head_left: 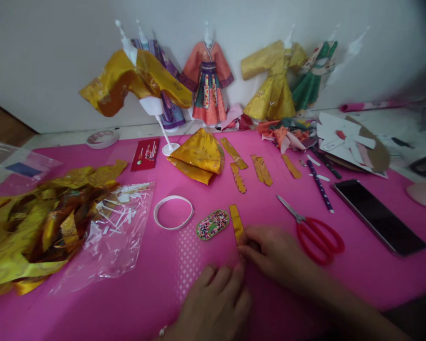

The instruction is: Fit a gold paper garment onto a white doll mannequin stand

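A narrow golden-yellow fabric strip (pixel 236 221) lies on the pink mat. My right hand (pixel 275 251) pinches its near end between thumb and fingers. Just below, my left hand (pixel 216 300) is closed, fingers curled and index finger close to my right fingertips; whatever it may hold is hidden. Left of the strip sits an oval tray of colourful beads (pixel 213 224). Red-handled scissors (pixel 314 232) rest with blades parted, right of my right hand. Beyond the strip lie several cut yellow pieces (pixel 261 169) and a folded yellow satin garment (pixel 200 156).
Dress forms in small robes, one an orange robe (pixel 209 85), line the wall. A plastic bag (pixel 110 237) and yellow fabric scraps (pixel 39 227) cover the left. A white ring (pixel 173 213), phone (pixel 379 215), dotted pen (pixel 320 186) and paper pieces (pixel 344 137) lie around.
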A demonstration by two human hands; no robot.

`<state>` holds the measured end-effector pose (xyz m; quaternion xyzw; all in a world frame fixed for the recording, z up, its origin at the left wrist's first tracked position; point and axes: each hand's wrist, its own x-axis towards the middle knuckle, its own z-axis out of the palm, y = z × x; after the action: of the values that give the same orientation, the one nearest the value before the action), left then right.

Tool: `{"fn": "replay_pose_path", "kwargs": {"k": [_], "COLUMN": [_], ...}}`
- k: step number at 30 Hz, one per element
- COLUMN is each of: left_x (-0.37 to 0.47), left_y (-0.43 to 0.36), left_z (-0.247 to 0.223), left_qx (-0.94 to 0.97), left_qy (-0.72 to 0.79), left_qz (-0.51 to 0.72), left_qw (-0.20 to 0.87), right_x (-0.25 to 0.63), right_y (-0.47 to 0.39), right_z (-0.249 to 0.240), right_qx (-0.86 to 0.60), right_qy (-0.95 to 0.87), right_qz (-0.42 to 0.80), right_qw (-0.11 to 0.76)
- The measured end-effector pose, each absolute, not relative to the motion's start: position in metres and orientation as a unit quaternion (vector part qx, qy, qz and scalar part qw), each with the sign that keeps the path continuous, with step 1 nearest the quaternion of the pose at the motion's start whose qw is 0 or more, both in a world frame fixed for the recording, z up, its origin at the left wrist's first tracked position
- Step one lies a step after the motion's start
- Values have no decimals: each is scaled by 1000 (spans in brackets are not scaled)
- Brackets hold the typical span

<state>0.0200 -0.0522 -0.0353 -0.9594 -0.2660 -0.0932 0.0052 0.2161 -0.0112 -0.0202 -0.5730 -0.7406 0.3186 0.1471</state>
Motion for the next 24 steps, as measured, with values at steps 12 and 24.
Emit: {"fn": "replay_pose_path", "kwargs": {"k": [12, 24], "left_x": [22, 23], "left_y": [-53, -53], "left_z": [-36, -37], "left_qx": [-953, -945], "left_qy": [-283, -293], "left_qz": [-111, -147], "left_qw": [0, 13], "right_x": [215, 214], "right_y": [-11, -11], "right_z": [-19, -17], "right_qx": [-575, -577], "right_qy": [-743, -745], "right_qz": [313, 306], "right_qw": [141, 137]}}
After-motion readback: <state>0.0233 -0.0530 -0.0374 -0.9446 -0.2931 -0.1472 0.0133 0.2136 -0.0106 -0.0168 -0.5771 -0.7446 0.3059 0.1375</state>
